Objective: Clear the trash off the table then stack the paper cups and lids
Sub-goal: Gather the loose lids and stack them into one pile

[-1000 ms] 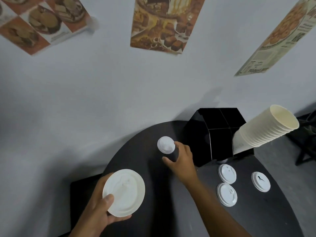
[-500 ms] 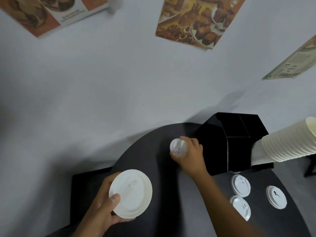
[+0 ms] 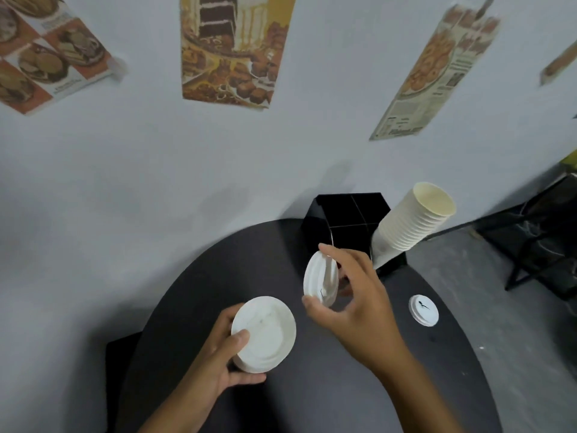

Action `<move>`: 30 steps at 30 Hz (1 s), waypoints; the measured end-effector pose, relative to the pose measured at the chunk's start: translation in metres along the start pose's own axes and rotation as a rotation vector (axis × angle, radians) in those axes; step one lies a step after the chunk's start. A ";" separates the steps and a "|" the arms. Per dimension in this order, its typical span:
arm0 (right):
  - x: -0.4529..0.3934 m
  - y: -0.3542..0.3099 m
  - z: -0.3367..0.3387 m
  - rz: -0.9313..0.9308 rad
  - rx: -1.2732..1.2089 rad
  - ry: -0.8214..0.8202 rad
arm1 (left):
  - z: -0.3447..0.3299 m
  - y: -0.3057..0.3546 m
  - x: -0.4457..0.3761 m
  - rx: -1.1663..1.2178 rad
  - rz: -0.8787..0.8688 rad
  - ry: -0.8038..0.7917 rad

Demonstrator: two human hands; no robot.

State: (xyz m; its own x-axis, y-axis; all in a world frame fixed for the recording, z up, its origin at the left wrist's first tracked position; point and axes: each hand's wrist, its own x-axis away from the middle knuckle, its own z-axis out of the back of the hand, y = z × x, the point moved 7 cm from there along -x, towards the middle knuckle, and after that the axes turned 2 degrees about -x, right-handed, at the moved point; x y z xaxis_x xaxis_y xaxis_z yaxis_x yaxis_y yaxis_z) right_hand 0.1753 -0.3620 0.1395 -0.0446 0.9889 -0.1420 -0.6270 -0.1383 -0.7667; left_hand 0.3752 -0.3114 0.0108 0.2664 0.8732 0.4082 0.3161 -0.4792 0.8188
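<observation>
The left hand (image 3: 218, 354) has its grip closed around a stack of white lids (image 3: 263, 334), thumb laid over the near rim of the top lid and fingers curled beneath the stack; the stack is carried above the dark round table (image 3: 312, 385) and faces up toward the camera. The right hand (image 3: 352, 301) has its grip pinching a single white lid (image 3: 321, 282), thumb at the lower edge and a fingertip at the upper edge, so that the lid stands on edge, tilted, clear of the table. This single lid sits just beyond and to the right of the left grip, near the held stack but apart from it. One further white lid (image 3: 424, 310), bearing a small dark mark, lies flat on the table to the right of the right grip, well apart from it. Beyond the right grip stands a black divided organiser box (image 3: 349, 214) at the far edge of the table. A leaning stack of paper cups (image 3: 412, 226) rests against the right side of that box, open mouth turned up and to the right. The wall (image 3: 156, 170) behind the table carries several food posters (image 3: 231, 48). A dark frame (image 3: 537, 245) stands on the grey floor (image 3: 515, 339) at far right; what it belongs to cannot be determined.
</observation>
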 end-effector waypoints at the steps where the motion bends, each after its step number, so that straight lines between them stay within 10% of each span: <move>1: 0.012 -0.008 0.015 0.015 -0.031 0.018 | -0.014 -0.001 0.006 -0.017 -0.010 -0.013; 14: 0.168 -0.035 0.110 0.122 -0.258 -0.111 | -0.163 -0.037 0.111 -0.076 0.013 -0.044; 30: 0.233 -0.011 0.131 0.105 -0.185 -0.178 | -0.195 -0.063 0.166 -0.138 -0.058 -0.104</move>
State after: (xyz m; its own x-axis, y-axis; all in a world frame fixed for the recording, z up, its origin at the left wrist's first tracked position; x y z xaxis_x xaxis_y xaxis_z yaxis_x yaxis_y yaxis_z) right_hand 0.0698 -0.1231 0.1973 -0.2475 0.9605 -0.1270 -0.4600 -0.2319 -0.8571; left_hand 0.2225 -0.1190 0.1057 0.3459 0.8819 0.3204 0.2079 -0.4050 0.8904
